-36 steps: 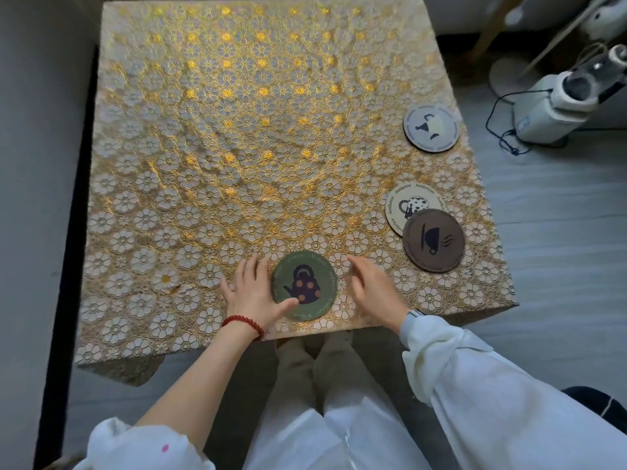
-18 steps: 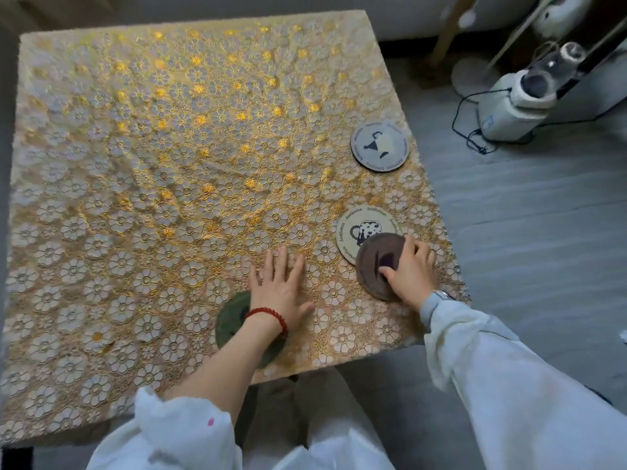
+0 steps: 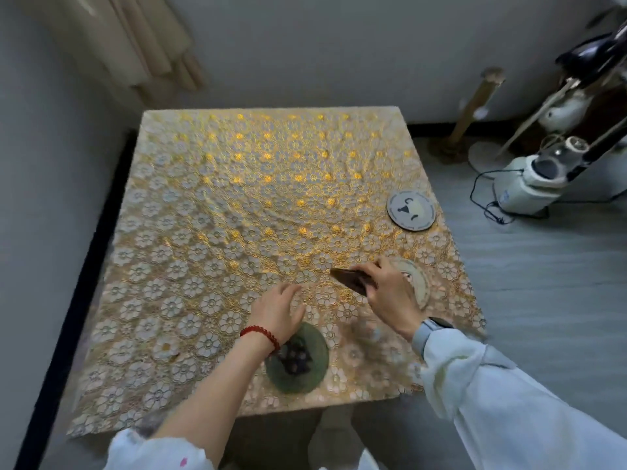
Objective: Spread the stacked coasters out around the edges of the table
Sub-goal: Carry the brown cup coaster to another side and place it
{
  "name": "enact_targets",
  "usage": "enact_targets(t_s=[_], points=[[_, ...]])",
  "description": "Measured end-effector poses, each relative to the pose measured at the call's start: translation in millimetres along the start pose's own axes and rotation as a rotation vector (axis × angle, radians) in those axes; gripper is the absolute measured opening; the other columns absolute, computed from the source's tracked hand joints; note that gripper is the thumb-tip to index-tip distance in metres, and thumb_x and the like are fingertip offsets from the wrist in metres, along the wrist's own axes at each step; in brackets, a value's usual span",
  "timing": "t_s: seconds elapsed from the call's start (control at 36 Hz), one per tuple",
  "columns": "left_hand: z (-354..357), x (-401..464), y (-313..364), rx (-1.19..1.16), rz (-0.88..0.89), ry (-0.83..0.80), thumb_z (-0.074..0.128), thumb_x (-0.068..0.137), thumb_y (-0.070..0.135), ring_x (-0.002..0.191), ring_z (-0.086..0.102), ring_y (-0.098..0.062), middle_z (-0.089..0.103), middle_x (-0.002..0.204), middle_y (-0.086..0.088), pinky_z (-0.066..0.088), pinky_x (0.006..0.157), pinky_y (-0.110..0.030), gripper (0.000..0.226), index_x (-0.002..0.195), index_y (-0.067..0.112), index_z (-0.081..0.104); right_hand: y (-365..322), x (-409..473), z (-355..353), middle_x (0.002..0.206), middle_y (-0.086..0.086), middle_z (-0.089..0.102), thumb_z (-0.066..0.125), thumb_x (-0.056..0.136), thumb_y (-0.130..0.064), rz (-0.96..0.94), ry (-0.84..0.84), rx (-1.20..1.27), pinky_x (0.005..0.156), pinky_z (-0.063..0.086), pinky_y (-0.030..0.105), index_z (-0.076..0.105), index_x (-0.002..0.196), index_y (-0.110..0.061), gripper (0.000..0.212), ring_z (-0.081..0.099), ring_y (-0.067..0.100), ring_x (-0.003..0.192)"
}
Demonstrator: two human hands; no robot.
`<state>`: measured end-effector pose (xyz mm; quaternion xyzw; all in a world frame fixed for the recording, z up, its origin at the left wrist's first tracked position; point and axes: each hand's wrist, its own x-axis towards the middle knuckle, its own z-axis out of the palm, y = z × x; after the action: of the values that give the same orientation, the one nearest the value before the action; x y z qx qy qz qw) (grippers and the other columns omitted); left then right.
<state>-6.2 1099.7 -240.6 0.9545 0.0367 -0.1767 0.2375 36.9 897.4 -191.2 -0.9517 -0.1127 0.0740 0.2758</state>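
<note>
Head view. Fingers [image 3: 375, 271] of the right hand [image 3: 390, 293] are closed around the brown coaster [image 3: 351, 279], which is lifted off the cloth and tilted, its dark edge pointing left. Fingers of the left hand [image 3: 276, 312] are loosely spread and curled slightly, holding nothing; the palm hovers over the tablecloth just beyond the green coaster [image 3: 298, 359]. A red bead bracelet [image 3: 261, 334] sits on the left wrist, and that wrist covers part of the green coaster's left side.

The green coaster lies flat near the near edge of the table [image 3: 203, 232], which is covered with a gold and white flower-pattern cloth. A cream coaster [image 3: 419, 281] lies flat near the right edge, mostly hidden beneath the right hand. A grey-white coaster [image 3: 411, 210] lies flat farther along the same right edge, well apart from the others. A watch [image 3: 432, 325] shows at the right wrist, above a pale sleeve [image 3: 509, 401]. A white appliance [image 3: 529, 181] with a black cable stands on the floor to the right of the table.
</note>
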Motion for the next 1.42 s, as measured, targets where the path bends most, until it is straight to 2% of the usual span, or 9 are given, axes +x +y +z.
enact_targets(t_s=[0.22,0.36,0.75,0.86,1.0,1.08,1.17,1.28,1.42], points=[[-77,-92,-126,-0.136,-0.075,0.192,0.048,0.088,0.036,0.118,0.047,-0.022,0.047,0.133,-0.007,0.044,0.098,-0.041,0.045,0.13,0.022,0.04,-152,-12,77,0.108,0.01,0.057,0.054,0.087,-0.01,-0.277,-0.164,0.058,0.064,0.041,0.024,0.063,0.111,-0.017,0.026,0.056,0.029,0.091],[-103,-176,-234,-0.199,-0.123,0.2,0.055,0.085,0.035,0.122,0.045,-0.023,0.049,0.133,-0.006,0.04,0.101,-0.04,0.046,0.128,0.021,0.043,-255,-43,144,0.106,0.009,0.059,0.053,0.088,-0.013,-0.34,-0.237,0.092,0.075,0.049,0.042,0.063,0.109,-0.021,0.025,0.056,0.031,0.092],[-185,-292,-418,-0.37,-0.261,0.358,0.067,0.077,0.026,0.098,0.058,-0.016,0.065,0.103,0.0,0.046,0.086,-0.03,0.027,0.103,0.02,0.064,-476,-72,276,0.1,0.006,0.068,0.061,0.082,-0.013,-0.536,-0.459,0.181,0.075,0.051,0.033,0.053,0.099,-0.016,0.019,0.062,0.023,0.089],[-203,-280,-447,-0.548,-0.295,0.381,0.063,0.08,0.018,0.073,0.059,-0.011,0.066,0.074,0.005,0.042,0.063,-0.01,0.007,0.081,0.017,0.07,-503,-47,299,0.097,0.007,0.067,0.062,0.082,-0.008,-0.443,-0.477,0.364,0.085,0.05,0.03,0.057,0.103,-0.01,0.022,0.062,0.021,0.091],[-240,-241,-489,-0.887,-0.388,0.469,0.062,0.082,0.013,0.072,0.06,-0.012,0.067,0.078,-0.003,0.049,0.066,-0.019,0.008,0.083,0.017,0.069,-521,10,327,0.096,0.0,0.059,0.062,0.083,-0.011,-0.21,-0.513,0.509,0.073,0.044,0.009,0.054,0.112,-0.011,0.031,0.057,0.011,0.086],[-265,-203,-515,-0.997,-0.457,0.495,0.061,0.084,0.015,0.071,0.06,-0.013,0.066,0.079,-0.005,0.052,0.062,-0.017,0.012,0.088,0.006,0.068,-530,49,343,0.083,0.007,0.061,0.058,0.085,-0.006,-0.081,-0.527,0.637,0.07,0.05,0.028,0.059,0.098,-0.004,0.013,0.058,0.015,0.075],[-288,-155,-533,-0.915,-0.5,0.459,0.059,0.085,0.017,0.068,0.056,-0.008,0.063,0.079,-0.001,0.047,0.059,-0.01,0.02,0.095,0.0,0.065,-541,89,353,0.085,0.014,0.066,0.055,0.087,-0.005,-0.013,-0.446,0.712,0.063,0.051,0.021,0.06,0.093,-0.007,0.008,0.06,0.015,0.071],[-317,-83,-546,-0.723,-0.534,0.293,0.054,0.087,0.028,0.11,0.052,-0.023,0.052,0.116,-0.008,0.041,0.088,-0.028,0.046,0.131,0.017,0.041,-544,135,356,0.096,0.022,0.068,0.054,0.087,-0.007,0.139,-0.251,0.699,0.083,0.05,0.045,0.061,0.099,-0.001,0.015,0.062,0.035,0.091],[-337,-4,-539,-0.457,-0.358,0.081,0.05,0.088,0.034,0.123,0.043,-0.028,0.042,0.137,-0.014,0.038,0.102,-0.041,0.056,0.137,0.018,0.028,-514,167,342,0.091,0.008,0.067,0.053,0.086,-0.007,0.343,-0.011,0.652,0.08,0.045,0.035,0.062,0.1,-0.008,0.017,0.061,0.027,0.091]])
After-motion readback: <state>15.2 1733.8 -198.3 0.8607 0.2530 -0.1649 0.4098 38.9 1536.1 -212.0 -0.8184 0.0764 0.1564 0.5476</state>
